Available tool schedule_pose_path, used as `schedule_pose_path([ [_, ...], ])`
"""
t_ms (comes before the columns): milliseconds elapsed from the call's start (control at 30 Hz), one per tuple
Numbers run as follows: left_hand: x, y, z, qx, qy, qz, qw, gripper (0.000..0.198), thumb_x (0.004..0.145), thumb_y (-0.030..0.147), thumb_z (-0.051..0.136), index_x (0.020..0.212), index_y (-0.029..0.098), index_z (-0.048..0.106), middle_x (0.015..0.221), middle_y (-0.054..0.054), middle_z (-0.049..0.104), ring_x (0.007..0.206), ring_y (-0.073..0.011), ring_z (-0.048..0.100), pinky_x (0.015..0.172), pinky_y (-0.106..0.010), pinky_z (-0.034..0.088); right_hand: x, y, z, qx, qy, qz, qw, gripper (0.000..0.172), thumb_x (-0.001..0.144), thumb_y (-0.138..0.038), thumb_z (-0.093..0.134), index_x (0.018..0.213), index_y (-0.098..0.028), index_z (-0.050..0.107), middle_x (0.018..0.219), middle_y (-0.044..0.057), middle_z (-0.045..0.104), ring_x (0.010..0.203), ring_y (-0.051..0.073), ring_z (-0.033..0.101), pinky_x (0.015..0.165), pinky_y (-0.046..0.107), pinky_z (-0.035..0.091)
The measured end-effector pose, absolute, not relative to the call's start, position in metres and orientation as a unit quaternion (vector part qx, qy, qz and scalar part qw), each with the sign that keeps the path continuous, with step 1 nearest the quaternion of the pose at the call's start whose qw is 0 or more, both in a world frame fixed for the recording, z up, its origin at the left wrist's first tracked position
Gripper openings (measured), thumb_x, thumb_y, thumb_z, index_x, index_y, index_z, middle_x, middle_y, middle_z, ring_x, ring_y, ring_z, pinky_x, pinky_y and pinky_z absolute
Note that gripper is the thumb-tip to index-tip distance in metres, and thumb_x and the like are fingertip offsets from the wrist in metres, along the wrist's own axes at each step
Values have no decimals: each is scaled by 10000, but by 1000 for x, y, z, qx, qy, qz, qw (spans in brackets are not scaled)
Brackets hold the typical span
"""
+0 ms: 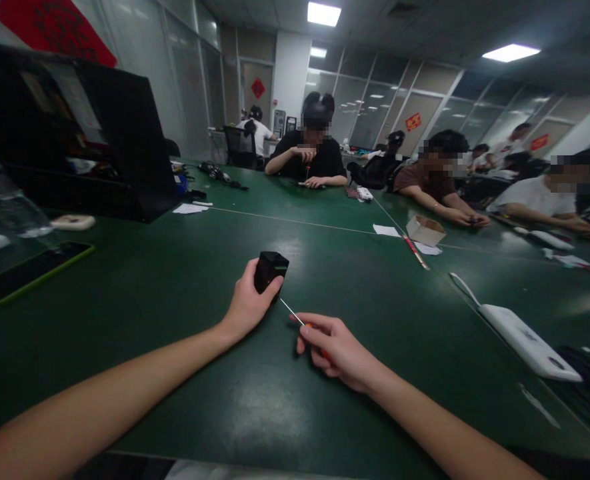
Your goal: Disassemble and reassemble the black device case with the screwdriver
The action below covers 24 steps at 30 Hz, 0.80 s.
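My left hand [249, 297] grips a small black box-shaped device [273, 265], thumb across its near side and fingers behind it. A small pale-green mark shows near its top edge. In my right hand [342, 350] is a screwdriver [293, 312] with a thin metal shaft and an orange-red handle mostly covered by my fingers. Its tip points up and left, close to the lower right corner of the black device; whether they touch I cannot tell. Both hands are above the green table [225, 407].
At left lie a green-edged phone [35, 270], a clear bottle [12, 193] and a large black open box [125, 140]. A white power bank [529, 340] with a cable lies right. Beyond are a small cardboard box [425, 231] and several people seated around the table.
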<state>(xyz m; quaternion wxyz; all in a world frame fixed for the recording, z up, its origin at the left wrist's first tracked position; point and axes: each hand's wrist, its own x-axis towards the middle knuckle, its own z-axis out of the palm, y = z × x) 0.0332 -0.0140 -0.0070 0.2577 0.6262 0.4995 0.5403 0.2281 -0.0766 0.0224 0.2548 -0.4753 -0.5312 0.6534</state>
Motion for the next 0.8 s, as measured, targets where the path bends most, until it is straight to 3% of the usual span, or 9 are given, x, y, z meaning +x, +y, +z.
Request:
schedule_pose_path([
  [100, 33, -15, -9, 631, 488, 545, 259, 403, 853, 444, 607, 1157, 194, 520, 1013, -51, 664, 916, -209, 631, 832, -314, 484, 235, -76, 26, -434, -444, 740, 261, 425, 871, -338, 649, 1265, -200, 569, 754, -9, 595, 375, 7, 264, 318, 138, 114],
  [367, 33, -22, -10, 623, 460, 576, 262, 397, 864, 456, 601, 1151, 194, 524, 1011, -49, 642, 904, -198, 618, 813, -303, 488, 244, -74, 30, -392, -393, 790, 261, 299, 899, -244, 624, 1196, -216, 615, 698, -44, 492, 375, -9, 242, 320, 101, 109],
  [600, 35, -22, -12, 614, 468, 578, 264, 366, 872, 447, 586, 1122, 184, 540, 996, -64, 655, 898, -207, 629, 816, -324, 498, 246, -74, 26, -382, -413, 783, 266, 273, 910, -228, 606, 1182, -207, 613, 681, -56, 445, 382, -1, 214, 332, 119, 107],
  [800, 34, -23, -10, 633, 469, 572, 229, 418, 849, 439, 619, 1169, 186, 527, 1022, -55, 651, 913, -209, 623, 825, -317, 474, 244, -75, 21, -374, -413, 782, 279, 278, 936, -322, 517, 1165, -187, 599, 724, -29, 462, 422, 18, 272, 370, 129, 163],
])
